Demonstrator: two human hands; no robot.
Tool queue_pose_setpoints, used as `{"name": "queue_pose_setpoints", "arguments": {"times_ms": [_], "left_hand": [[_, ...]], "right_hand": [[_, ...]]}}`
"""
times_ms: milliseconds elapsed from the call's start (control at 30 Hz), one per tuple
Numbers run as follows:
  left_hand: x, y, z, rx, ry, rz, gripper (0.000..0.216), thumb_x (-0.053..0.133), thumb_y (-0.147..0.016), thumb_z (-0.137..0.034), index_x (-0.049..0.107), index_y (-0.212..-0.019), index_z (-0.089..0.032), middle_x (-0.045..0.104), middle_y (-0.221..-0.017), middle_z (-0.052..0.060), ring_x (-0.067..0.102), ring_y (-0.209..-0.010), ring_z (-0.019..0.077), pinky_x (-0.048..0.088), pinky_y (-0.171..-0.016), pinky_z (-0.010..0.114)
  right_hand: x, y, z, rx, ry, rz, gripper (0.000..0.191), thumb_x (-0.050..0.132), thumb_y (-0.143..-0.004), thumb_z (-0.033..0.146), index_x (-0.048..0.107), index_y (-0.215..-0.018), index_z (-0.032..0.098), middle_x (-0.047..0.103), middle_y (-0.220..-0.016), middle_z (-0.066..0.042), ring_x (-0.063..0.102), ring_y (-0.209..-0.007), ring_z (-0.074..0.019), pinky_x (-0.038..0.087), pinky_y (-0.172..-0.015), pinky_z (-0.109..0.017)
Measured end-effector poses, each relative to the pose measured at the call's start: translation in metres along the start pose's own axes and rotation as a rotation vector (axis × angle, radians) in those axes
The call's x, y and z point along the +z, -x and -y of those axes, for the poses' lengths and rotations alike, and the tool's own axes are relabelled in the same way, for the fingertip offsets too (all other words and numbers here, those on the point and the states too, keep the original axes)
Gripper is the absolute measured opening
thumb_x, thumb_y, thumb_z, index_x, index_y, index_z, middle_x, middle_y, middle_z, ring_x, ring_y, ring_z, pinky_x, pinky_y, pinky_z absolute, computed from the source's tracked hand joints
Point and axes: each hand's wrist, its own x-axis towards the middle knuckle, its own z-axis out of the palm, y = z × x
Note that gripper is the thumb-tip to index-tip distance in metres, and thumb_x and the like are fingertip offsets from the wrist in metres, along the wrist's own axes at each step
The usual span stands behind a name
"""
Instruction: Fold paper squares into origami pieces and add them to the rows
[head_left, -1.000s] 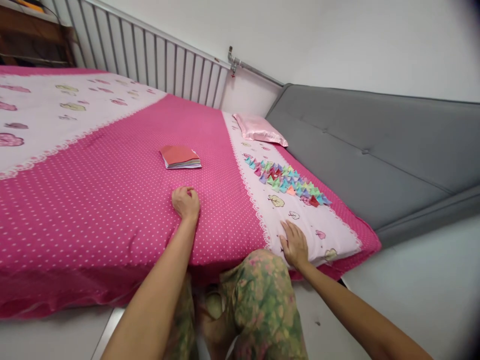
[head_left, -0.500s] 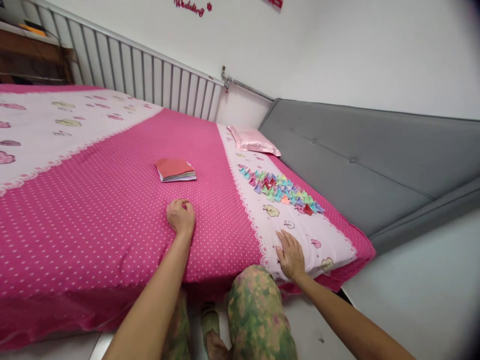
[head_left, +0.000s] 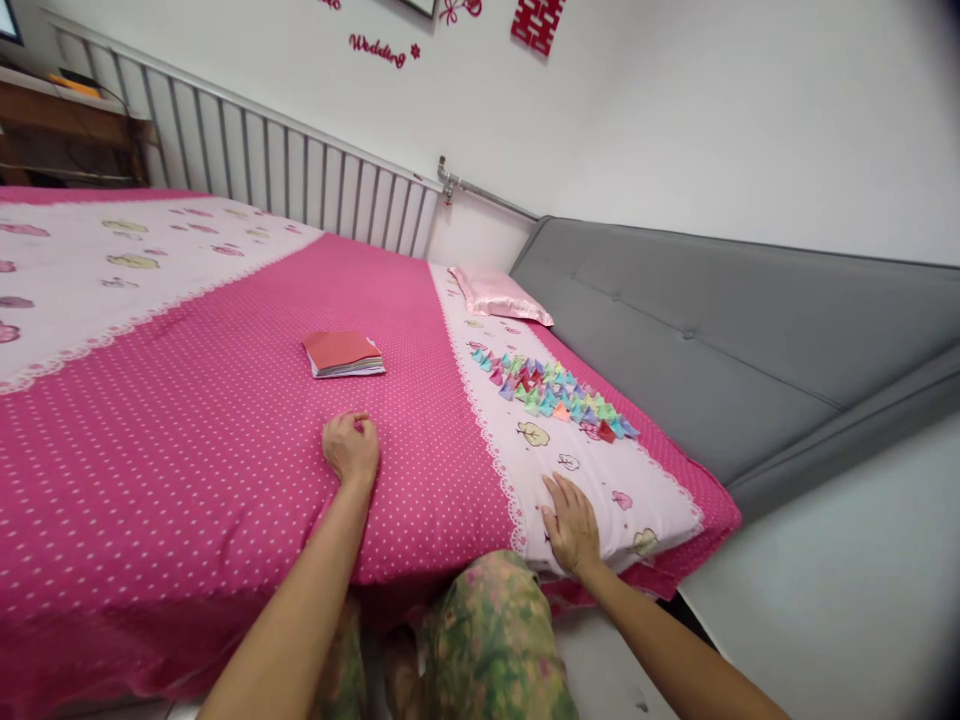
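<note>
My left hand (head_left: 351,448) rests on the pink dotted bedsheet (head_left: 225,480), its fingers curled in and nothing seen in them. Just beyond it lies a stack of square paper (head_left: 343,354) with a red sheet on top. My right hand (head_left: 571,525) lies flat and open on the white printed band of the sheet, fingers stretched forward. Past its fingertips stands a cluster of small folded paper pieces (head_left: 559,392) in many colours, set close together in slanting rows. Neither hand touches the paper.
A shiny pink pillow (head_left: 501,296) lies at the far right of the bed. The grey padded headboard (head_left: 697,310) runs along the right side. Behind the bed are a barred radiator (head_left: 285,170) and a pipe. A wooden desk (head_left: 67,125) stands at the far left.
The view has tilted up slightly, so more of the red wall decorations shows. Both hands stay in place on the bed, and the paper stack and folded pieces have not moved.
</note>
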Motion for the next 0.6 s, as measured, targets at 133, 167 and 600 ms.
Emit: {"name": "queue_pose_setpoints", "arguments": {"times_ms": [133,167,600], "left_hand": [[0.0009,-0.0012,0.0009,-0.001,0.004,0.002,0.023,0.044,-0.070,-0.017,0.066,-0.077,-0.016,0.065,-0.083,0.009,0.056,-0.084,0.0241,0.040,-0.082,0.037],[0.0008,-0.0015,0.0009,-0.002,0.007,0.002,0.022,0.044,-0.070,-0.017,0.066,-0.077,-0.016,0.065,-0.084,0.009,0.056,-0.084,0.0240,0.040,-0.082,0.037],[-0.0041,-0.0063,-0.0009,-0.109,0.104,0.026,0.020,0.045,-0.071,-0.019,0.064,-0.078,-0.017,0.064,-0.096,0.010,0.054,-0.098,0.0258,0.037,-0.091,0.040]], "right_hand": [[-0.0001,-0.0002,0.0012,-0.002,-0.004,-0.013,0.046,0.037,-0.085,0.028,0.038,-0.130,0.020,0.043,-0.132,-0.010,0.037,-0.120,-0.0265,0.031,-0.097,-0.048],[-0.0001,-0.0002,0.0015,-0.001,-0.005,-0.015,0.046,0.037,-0.085,0.028,0.037,-0.130,0.020,0.043,-0.132,-0.010,0.037,-0.120,-0.0266,0.031,-0.097,-0.048],[0.0024,0.0041,0.0036,-0.006,-0.025,-0.028,0.046,0.037,-0.085,0.031,0.039,-0.129,0.020,0.046,-0.128,-0.011,0.041,-0.117,-0.0284,0.034,-0.095,-0.048]]}}
